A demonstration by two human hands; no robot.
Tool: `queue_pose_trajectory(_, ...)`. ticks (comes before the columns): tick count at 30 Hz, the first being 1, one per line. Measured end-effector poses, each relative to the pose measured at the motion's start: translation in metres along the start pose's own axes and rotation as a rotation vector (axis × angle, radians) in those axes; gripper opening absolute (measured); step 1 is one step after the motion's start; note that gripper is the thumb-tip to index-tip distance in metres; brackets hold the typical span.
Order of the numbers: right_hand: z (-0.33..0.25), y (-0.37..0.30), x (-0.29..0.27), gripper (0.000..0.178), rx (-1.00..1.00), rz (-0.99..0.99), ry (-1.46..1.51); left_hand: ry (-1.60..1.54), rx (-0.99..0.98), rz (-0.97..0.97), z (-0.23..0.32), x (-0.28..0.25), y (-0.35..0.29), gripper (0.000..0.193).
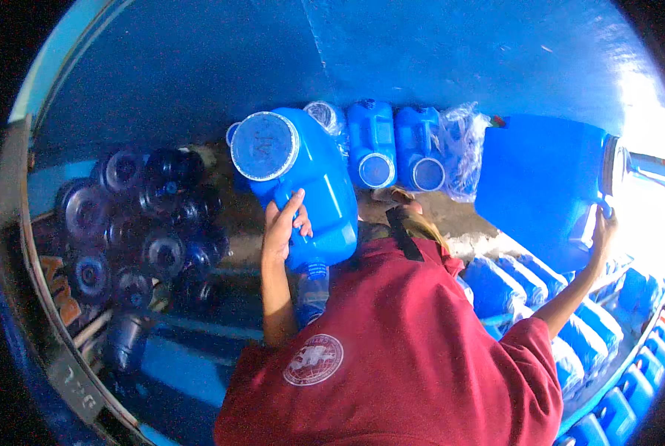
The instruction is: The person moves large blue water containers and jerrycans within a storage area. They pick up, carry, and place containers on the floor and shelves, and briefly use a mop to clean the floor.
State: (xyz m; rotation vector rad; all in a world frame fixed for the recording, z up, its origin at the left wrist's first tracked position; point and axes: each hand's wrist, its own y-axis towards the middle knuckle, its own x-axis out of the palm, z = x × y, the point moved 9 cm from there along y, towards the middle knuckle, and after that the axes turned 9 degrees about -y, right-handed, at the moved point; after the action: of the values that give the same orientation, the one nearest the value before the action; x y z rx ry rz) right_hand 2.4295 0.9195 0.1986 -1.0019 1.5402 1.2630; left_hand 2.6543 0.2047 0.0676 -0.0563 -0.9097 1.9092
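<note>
My left hand [282, 227] is closed round the handle of a blue water jug [325, 178]. That jug is tilted, and its wide white cap [264, 146] faces up toward me. Out to the right, my right hand [604, 229] grips the handle of a second blue water jug [533, 186]. This one is held on its side, with its light cap [613, 165] turned to the right. Both jugs are off the floor and apart from each other. My feet show partly between them, below the back wall.
Two blue jugs [372, 141] stand by the blue wall [436, 52], beside clear plastic wrap [462, 156]. Round dark-blue bottles [163, 253] are piled at left. Plastic-covered blue jugs [499, 286] sit at lower right, with another row [637, 390] beyond a blue edge.
</note>
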Motion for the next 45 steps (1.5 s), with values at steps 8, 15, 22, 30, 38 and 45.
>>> queue_pose_trajectory(8,0.003,-0.082,-0.034,0.041,0.329,-0.079,-0.113,-0.009,-0.099,-0.306,-0.024,0.058,0.016,0.018)
queue_pose_trajectory(15,-0.018,-0.133,0.056,0.061,0.482,-0.355,0.026,0.024,-0.161,-0.451,-0.042,0.122,0.005,0.017)
queue_pose_trajectory(22,0.018,-0.142,0.054,0.036,0.552,-0.248,0.370,0.083,-0.222,-0.507,-0.059,0.199,-0.007,0.018)
queue_pose_trajectory(30,0.051,-0.142,-0.001,0.040,0.669,-0.193,0.622,-0.166,-0.340,-0.761,-0.124,0.373,-0.051,0.012)
queue_pose_trajectory(38,0.115,-0.101,0.010,0.057,0.590,-0.410,0.360,0.040,-0.290,-1.152,-0.228,0.476,-0.139,0.030)
queue_pose_trajectory(45,0.205,-0.109,0.096,0.038,0.483,-0.493,0.230,-0.074,-0.505,-1.569,-0.263,0.481,-0.197,0.048)
